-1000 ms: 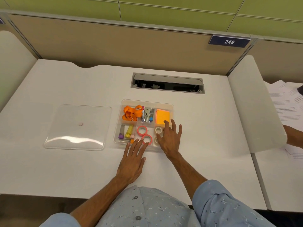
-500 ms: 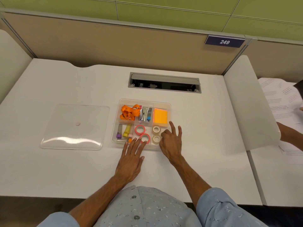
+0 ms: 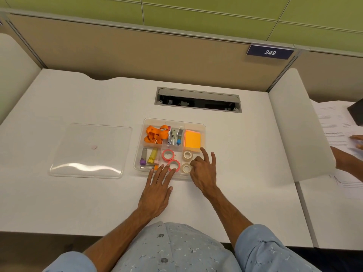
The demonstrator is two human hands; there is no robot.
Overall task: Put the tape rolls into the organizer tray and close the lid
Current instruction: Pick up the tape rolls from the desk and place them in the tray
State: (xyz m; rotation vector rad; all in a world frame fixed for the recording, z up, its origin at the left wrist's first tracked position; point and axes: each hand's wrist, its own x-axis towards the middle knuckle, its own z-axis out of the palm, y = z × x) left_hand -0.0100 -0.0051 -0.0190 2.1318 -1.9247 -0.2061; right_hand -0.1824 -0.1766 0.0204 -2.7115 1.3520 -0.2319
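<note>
Organizer tray [image 3: 203,127] at desk [image 3: 245,163] ctr; lid [image 3: 90,150] flat at its 9 o'clock, apart. 4 tape rolls [image 3: 168,155] in tray's near compartments. Cable slot [image 3: 198,99] at 12. Both hands at tray's 6 o'clock edge: left hand [image 3: 157,190], right hand [image 3: 204,173].

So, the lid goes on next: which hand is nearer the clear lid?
Left. The left hand rests at the tray's front edge, right of the clear lid; the right hand is farther right.

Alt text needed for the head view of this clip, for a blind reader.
Both hands rest at the near edge of a clear organizer tray on a white desk: left hand by the pink tape rolls, right hand beside the white ones. The clear lid lies to the tray's left.
</note>
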